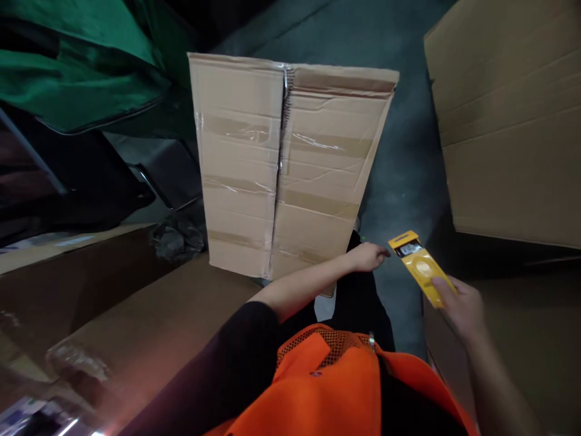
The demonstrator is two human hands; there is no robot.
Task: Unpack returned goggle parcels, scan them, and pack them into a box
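Note:
My right hand (460, 306) is closed on a flat yellow packet (420, 266) with a dark label at its top end, holding it out over the grey floor. My left hand (368, 255) reaches forward beside the packet, a short gap from its top end, close to the lower right corner of a taped cardboard box (285, 163). Its fingers point toward the packet and look loosely curled, with nothing seen in them. My orange mesh vest (336, 381) fills the bottom of the view.
A large cardboard box (512, 121) stands at the right. Brown cardboard sheets (136, 327) lie at the lower left. Green fabric (77, 66) and a dark frame sit at the upper left. Grey floor (403, 175) runs between the boxes.

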